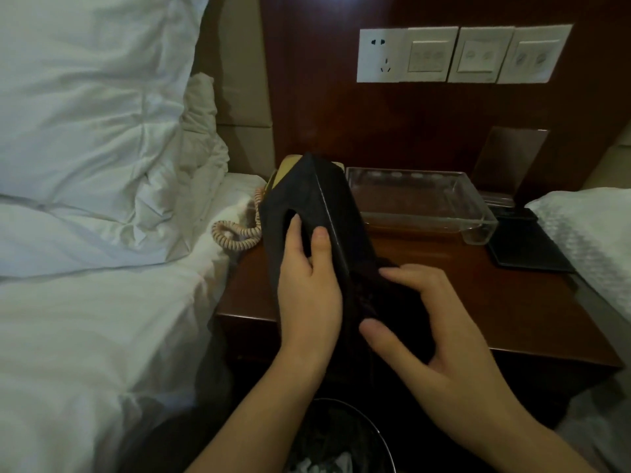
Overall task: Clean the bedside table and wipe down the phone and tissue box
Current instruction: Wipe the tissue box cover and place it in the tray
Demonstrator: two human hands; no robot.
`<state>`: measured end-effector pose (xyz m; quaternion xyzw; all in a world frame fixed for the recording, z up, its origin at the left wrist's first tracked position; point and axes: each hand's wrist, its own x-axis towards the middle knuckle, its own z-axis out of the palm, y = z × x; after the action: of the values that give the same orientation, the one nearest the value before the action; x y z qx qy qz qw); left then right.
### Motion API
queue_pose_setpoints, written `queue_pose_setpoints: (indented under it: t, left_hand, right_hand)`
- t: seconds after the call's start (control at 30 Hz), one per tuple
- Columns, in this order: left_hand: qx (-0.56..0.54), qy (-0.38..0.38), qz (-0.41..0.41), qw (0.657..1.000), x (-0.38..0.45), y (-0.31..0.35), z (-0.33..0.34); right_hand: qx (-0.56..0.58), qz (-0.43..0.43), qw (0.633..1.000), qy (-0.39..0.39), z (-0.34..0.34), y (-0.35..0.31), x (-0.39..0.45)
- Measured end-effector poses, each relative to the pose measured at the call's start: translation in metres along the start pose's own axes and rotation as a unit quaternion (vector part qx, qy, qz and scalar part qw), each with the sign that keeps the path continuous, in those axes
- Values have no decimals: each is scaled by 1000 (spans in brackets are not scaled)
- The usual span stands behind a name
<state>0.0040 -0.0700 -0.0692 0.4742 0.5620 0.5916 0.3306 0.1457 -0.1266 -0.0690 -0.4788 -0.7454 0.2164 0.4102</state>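
Both hands grip: left hand (309, 268) the black tissue box (307, 213), right hand (423, 322) a dark cloth (382, 295).

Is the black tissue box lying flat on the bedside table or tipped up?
Tipped up. The left hand holds the tissue box on end, slot facing left, while the right hand presses a dark cloth against it.

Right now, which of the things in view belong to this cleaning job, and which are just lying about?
For the job:
- black tissue box, held tilted by the left hand
- dark cloth, pressed to the box by the right hand
- phone behind the box, coiled cord
- bedside table

Lying about:
- clear tray
- dark folder
- waste bin
- pillows
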Motion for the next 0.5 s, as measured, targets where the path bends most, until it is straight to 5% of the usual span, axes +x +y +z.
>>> queue_pose_setpoints:
  t: [0.5]
  left_hand:
    - [-13, 30, 15, 999, 0, -2, 1]
  right_hand:
    - [0, -34, 998, -49, 3, 2, -2]
